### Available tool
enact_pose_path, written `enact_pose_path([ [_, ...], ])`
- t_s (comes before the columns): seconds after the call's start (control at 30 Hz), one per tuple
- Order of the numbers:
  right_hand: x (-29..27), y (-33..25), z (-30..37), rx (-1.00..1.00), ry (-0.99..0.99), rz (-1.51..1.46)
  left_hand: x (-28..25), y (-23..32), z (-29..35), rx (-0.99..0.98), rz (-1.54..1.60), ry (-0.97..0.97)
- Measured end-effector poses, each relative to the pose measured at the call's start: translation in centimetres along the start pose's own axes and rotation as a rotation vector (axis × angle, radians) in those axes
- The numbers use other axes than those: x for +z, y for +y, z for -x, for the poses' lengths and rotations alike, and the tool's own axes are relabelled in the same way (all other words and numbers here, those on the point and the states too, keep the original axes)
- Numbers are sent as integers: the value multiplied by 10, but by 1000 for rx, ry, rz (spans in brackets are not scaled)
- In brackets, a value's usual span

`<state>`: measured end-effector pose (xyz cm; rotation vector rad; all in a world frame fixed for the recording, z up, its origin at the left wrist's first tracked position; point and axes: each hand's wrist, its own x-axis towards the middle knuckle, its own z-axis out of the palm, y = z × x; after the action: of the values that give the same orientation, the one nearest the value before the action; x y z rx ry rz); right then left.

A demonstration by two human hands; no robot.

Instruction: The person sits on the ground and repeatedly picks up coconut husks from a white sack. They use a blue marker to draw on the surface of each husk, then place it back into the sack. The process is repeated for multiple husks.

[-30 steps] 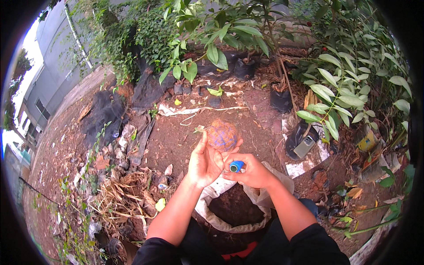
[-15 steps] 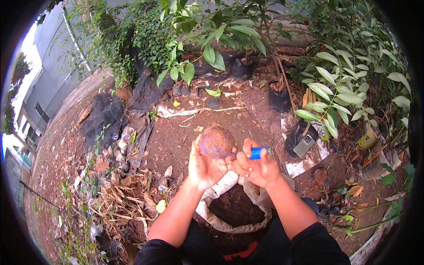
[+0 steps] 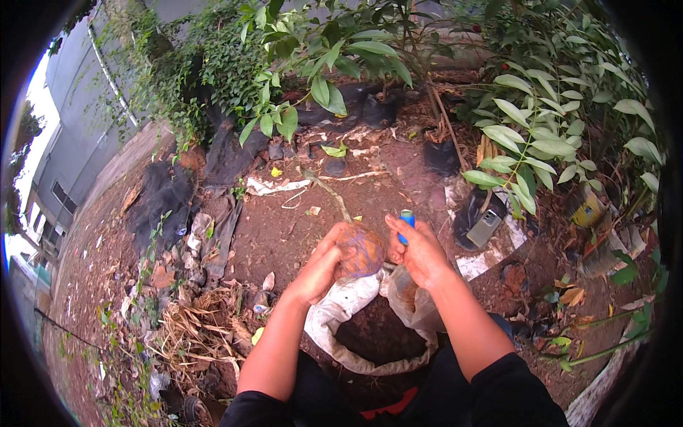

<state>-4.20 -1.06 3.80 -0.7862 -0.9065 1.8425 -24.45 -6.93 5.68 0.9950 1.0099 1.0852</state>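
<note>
My left hand (image 3: 321,269) is closed around the side of a brown fibre root ball (image 3: 364,250) wound with purple-blue thread. A thin plant stem (image 3: 333,193) sticks out of the ball, pointing away and to the left. Just right of the ball, my right hand (image 3: 424,257) grips a blue thread spool (image 3: 406,222), held upright between thumb and fingers. Below the hands stands an opened white sack (image 3: 321,329) with dark soil inside. A clear plastic bag (image 3: 415,302) of brown material rests against its right side.
A phone (image 3: 485,229) lies on a black plant bag to the right. Potted plants in black bags (image 3: 441,158) and leafy branches (image 3: 523,128) fill the back and right. Dry straw (image 3: 188,324), stones and black netting (image 3: 162,199) lie on the left.
The ball has been turned and lowered slightly, so its stem now shows. My left hand has gone from cupping it underneath to gripping its side. The spool has swung from sideways to upright.
</note>
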Motion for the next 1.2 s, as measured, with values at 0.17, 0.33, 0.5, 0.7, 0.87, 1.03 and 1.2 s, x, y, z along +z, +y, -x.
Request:
enact_pose_path([
  [0.17, 6, -4, 8, -37, -45, 51, -21, -35, -13, 155, -296, 38],
  [0.33, 17, -6, 15, -188, -7, 218, -11, -13, -8, 191, -363, 33],
  [0.5, 31, 11, 30, -577, -108, 562, -12, -17, -8, 354, -817, 224],
  [0.7, 52, 37, 49, -441, -324, 797, -10, -5, -12, 173, 104, 330],
  [0.87, 47, 53, 35, -488, -411, 867, -30, -12, -15, 190, 398, 187],
  [1.03, 41, 56, 26, -552, -491, 720, -18, 2, -5, 148, 768, 50],
  [1.2, 20, 42, 11, -139, -444, 205, -30, -5, -8, 59, 786, -118],
])
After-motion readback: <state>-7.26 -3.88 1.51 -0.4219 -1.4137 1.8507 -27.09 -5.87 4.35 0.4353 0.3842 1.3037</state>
